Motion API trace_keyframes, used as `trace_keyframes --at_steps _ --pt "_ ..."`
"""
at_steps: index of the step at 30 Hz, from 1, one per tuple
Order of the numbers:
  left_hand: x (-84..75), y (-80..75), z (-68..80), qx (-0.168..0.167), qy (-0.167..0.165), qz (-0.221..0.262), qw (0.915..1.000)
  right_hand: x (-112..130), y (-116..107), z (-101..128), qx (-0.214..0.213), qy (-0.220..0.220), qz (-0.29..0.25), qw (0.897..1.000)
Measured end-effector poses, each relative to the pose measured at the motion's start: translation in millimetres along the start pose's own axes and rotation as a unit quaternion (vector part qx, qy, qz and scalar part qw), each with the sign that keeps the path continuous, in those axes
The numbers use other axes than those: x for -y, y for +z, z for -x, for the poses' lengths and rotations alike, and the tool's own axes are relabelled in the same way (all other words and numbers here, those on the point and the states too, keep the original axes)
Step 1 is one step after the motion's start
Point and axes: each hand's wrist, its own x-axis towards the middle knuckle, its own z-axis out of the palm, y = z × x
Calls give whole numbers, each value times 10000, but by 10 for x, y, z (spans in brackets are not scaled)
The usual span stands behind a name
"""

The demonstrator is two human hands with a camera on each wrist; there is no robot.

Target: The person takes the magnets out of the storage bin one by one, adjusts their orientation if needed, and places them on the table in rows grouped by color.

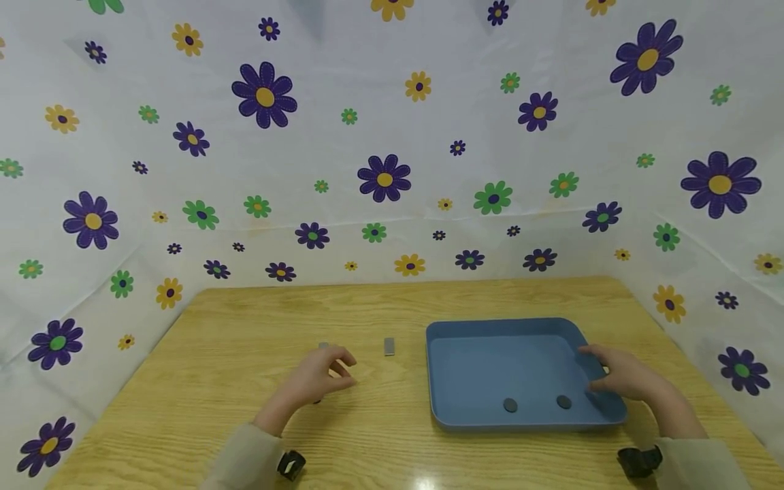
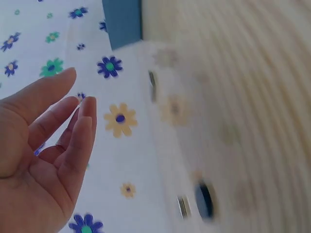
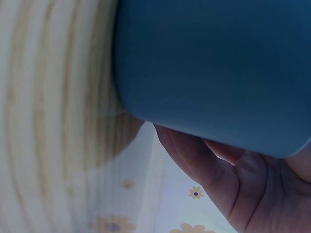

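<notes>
A blue tray (image 1: pixel 490 361) lies on the wooden table (image 1: pixel 233 361) at the right, with two dark discs (image 1: pixel 510 405) (image 1: pixel 563 402) near its front wall. My right hand (image 1: pixel 597 371) grips the tray's right rim, fingers over the edge; in the right wrist view the palm (image 3: pixel 233 179) lies against the tray's outer wall (image 3: pixel 209 63). My left hand (image 1: pixel 339 371) hovers left of the tray, fingers relaxed and holding nothing (image 2: pixel 73 111). Beneath it lie a dark disc (image 2: pixel 204 200) and a small grey block (image 2: pixel 183 206). Another grey block (image 1: pixel 388 346) lies between hand and tray.
White sheeting printed with flowers (image 1: pixel 384 178) walls the table at the back and both sides. A small grey piece (image 1: pixel 323 346) peeks out behind my left hand's fingers. Bare wood stretches along the table's left and far parts.
</notes>
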Motion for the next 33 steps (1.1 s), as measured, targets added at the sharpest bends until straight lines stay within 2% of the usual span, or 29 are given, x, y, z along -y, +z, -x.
trace_keyframes --at_steps 5,18,27,33 --pt "-145 150 -183 -23 241 319 9992 -11 0 -1 8 38 -24 10000" --pt "-613 652 -656 -9 281 1619 9864 -43 7 -20 52 67 -60 9999" --pt "-877 965 -866 104 171 2445 9694 -46 31 -20 21 -67 -79 9999" --pt "-1032 1122 -967 166 229 2544 9667 -32 26 -3 -10 -61 -77 10000"
